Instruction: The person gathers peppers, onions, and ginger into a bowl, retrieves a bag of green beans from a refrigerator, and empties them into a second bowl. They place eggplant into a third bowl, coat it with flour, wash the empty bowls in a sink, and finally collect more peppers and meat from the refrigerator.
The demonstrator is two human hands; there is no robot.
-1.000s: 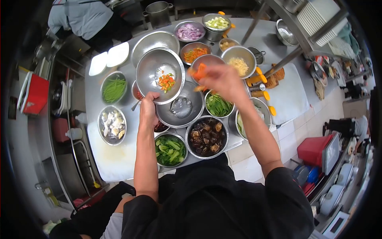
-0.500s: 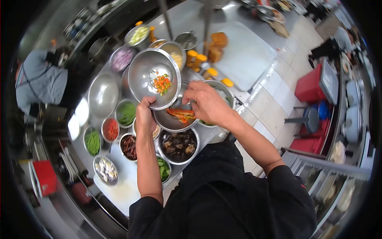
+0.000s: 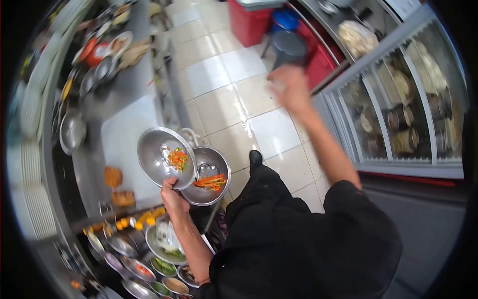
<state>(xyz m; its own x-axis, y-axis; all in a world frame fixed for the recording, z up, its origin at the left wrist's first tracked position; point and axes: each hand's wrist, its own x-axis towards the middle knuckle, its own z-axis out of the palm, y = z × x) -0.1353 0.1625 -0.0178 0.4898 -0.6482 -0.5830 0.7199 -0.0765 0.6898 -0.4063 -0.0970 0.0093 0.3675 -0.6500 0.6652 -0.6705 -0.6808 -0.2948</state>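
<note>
My left hand (image 3: 174,197) grips the rims of two metal bowls held side by side, its thumb over the edge. In the left metal bowl (image 3: 149,157) lies a small heap of diced orange, red and green pepper (image 3: 178,159). The right metal bowl (image 3: 218,164) sits partly behind it and contains orange-red pepper strips (image 3: 210,182) with some green. My right hand (image 3: 293,88) is raised over the floor, in front of a dark grey stool (image 3: 289,47). Its fingers are smeared by motion, and no object shows in it.
A glass-topped fridge (image 3: 393,109) with containers inside stands on the right. Red bins (image 3: 249,22) are at the top. On the left runs a steel counter with a white cutting board (image 3: 130,122). Several ingredient bowls (image 3: 164,266) crowd the lower left. Tiled floor (image 3: 219,107) lies ahead.
The view has swung right, away from the ingredient bowls toward the floor and fridge. My left hand has brought both bowls along. My right hand has left the pepper strips and moved outward.
</note>
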